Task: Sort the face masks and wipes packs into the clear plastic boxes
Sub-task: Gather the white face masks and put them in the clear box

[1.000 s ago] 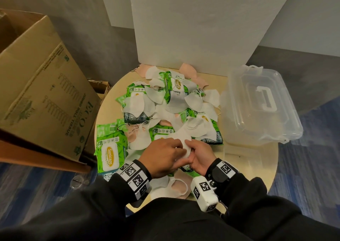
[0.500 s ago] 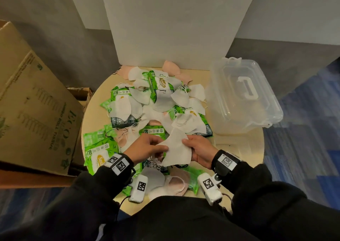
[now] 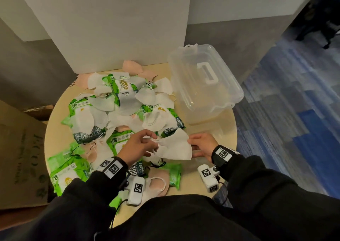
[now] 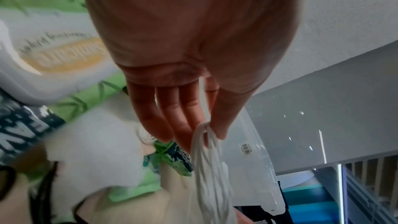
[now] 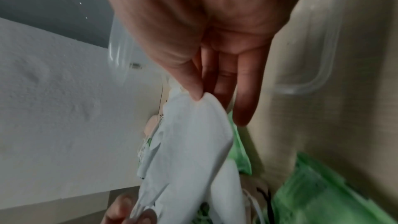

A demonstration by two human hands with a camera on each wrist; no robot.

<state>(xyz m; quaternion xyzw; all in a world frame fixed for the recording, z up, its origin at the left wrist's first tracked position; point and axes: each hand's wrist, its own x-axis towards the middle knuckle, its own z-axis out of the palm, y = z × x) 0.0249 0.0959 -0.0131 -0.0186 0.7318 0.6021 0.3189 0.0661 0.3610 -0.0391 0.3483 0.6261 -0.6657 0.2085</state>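
Observation:
A white face mask [image 3: 175,146] hangs stretched between both hands just above the table's near side. My left hand [image 3: 139,145] pinches its left end, thumb against fingers, clear in the left wrist view [image 4: 206,130]. My right hand [image 3: 199,145] pinches the right edge between thumb and fingers [image 5: 199,94]. The same mask [image 5: 185,142] fills the lower middle of the right wrist view. A heap of white and pink masks [image 3: 154,97] and green wipes packs [image 3: 60,170] covers the round table [image 3: 55,130]. A clear plastic box [image 3: 204,82] with a closed lid stands at the right.
A large cardboard box [image 3: 20,148] stands left of the table. A white foam board [image 3: 110,23] rises behind the heap. A clear flat lid or tray [image 3: 219,132] lies on the table below the plastic box. Blue carpet [image 3: 294,112] lies to the right.
The mask has been lifted off the heap and spread out. My hands have moved apart, the right hand sliding right toward the clear box.

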